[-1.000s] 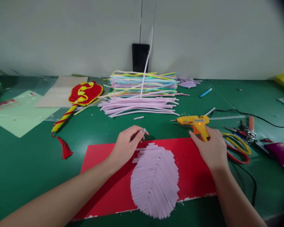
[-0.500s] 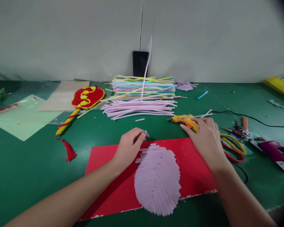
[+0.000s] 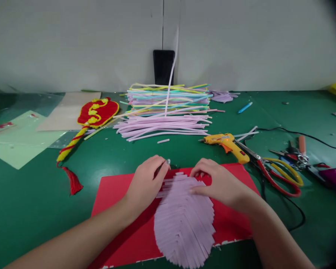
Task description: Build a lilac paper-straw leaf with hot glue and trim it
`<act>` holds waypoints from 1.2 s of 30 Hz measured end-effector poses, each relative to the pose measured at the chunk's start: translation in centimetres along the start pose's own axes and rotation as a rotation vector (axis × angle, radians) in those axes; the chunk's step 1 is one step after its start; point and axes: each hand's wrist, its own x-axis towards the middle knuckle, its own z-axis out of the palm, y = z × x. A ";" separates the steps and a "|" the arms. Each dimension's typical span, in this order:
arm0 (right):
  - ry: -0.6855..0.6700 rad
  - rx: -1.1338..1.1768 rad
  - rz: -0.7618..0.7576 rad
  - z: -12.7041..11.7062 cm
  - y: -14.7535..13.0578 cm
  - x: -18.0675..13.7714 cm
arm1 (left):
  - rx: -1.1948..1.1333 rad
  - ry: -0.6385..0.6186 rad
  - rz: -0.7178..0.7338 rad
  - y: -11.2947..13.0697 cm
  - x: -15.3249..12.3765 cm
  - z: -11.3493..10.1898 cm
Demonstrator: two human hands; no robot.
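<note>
Head view, right hand (image 3: 217, 185) over lilac leaf shape (image 3: 184, 224), left hand (image 3: 148, 179) beside it

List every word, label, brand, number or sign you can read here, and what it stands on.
Nothing is readable; no text to quote.
Yellow glue gun: any marking is too small to read.
Purple tool at the right edge: any marking is too blurred to read.
Black phone: no lettering visible.
Red board and lilac strip piece: no lettering visible.
</note>
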 end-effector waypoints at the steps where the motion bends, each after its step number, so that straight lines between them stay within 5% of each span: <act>1: -0.014 -0.007 -0.014 0.2 0.0 0.0 | -0.001 0.000 -0.004 0.0 0.0 0.0; 8: -0.047 0.055 -0.016 0.4 0.3 -0.1 | -0.046 -0.019 -0.012 0.3 0.0 -0.1; 16: -0.033 0.258 0.040 0.8 -0.6 0.0 | -0.048 -0.196 0.071 0.4 0.0 -0.3; 36: 0.040 0.276 0.011 1.3 -1.1 0.2 | -0.038 -0.184 0.021 0.4 0.1 -0.3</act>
